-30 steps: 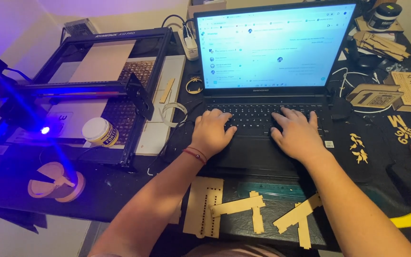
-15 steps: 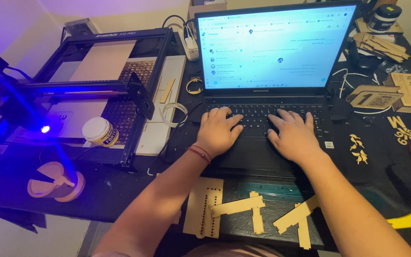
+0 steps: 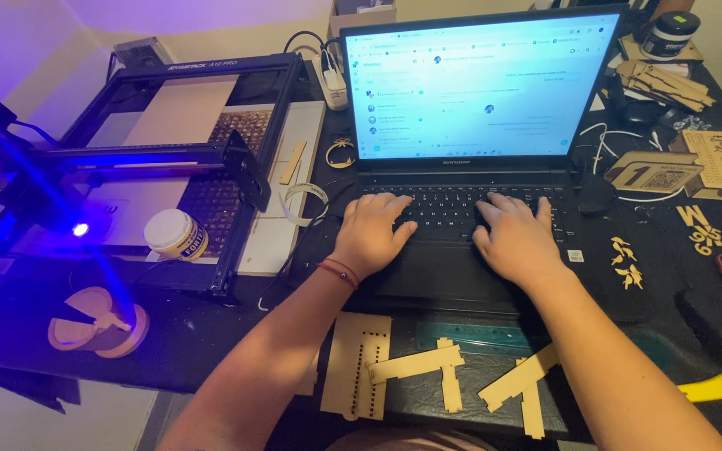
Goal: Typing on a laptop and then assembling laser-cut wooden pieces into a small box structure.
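A black laptop (image 3: 461, 276) stands open on a dark desk, its screen (image 3: 478, 83) lit pale blue. My left hand (image 3: 371, 235) rests on the left half of the keyboard (image 3: 449, 205), fingers spread on the keys. A red thread band circles that wrist. On the right half of the keyboard lies my right hand (image 3: 516, 240), fingers apart and touching keys. Neither hand holds anything.
A laser engraver frame (image 3: 160, 159) with a glowing blue head (image 3: 81, 230) fills the left of the desk, a white jar (image 3: 175, 235) beside it. Cut wooden pieces (image 3: 411, 367) lie at the near edge. Wooden cutouts (image 3: 653, 171), a mouse (image 3: 716, 326) and a yellow tool (image 3: 708, 388) sit right.
Both hands have stayed on the keyboard, with only small finger shifts; the left hand has edged slightly right.
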